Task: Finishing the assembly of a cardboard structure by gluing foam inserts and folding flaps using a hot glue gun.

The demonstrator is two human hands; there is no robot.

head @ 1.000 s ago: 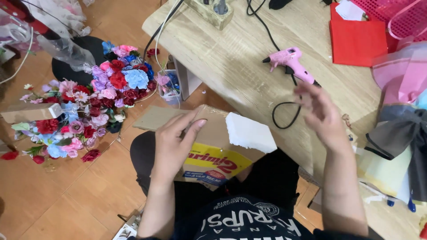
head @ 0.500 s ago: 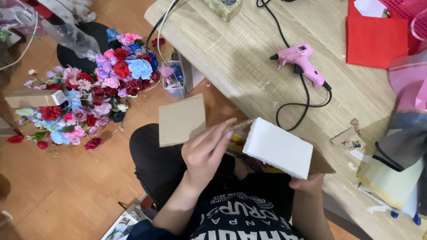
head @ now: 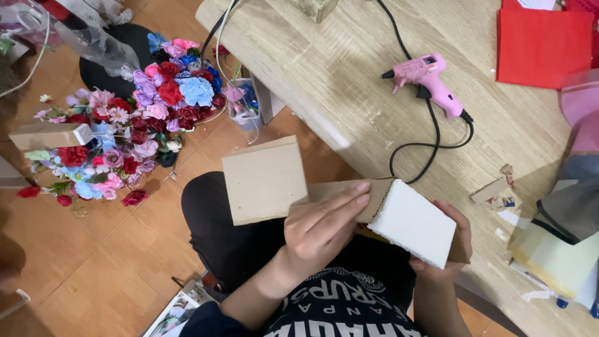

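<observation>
Cardboard piece (head: 265,181): I saw matt brown card, plain and slightly fibrous, under the fingertips of my left hand (head: 324,228).
Foam block (head: 413,223): white, matt, grainy foam with a ragged torn edge, lying against my right hand (head: 452,240).
Table (head: 331,75): beyond both hands, pale wood-grain top, smooth with a low sheen.
Glue gun (head: 427,78): ahead of my right hand, glossy pink plastic with a black rubbery cord.
Red sheet (head: 540,47): far beyond the right hand, flat matt paper.
Flowers (head: 125,131): left of my left hand, soft cloth-like petals.
Floor (head: 93,262): smooth brown wood-look tiles.
</observation>
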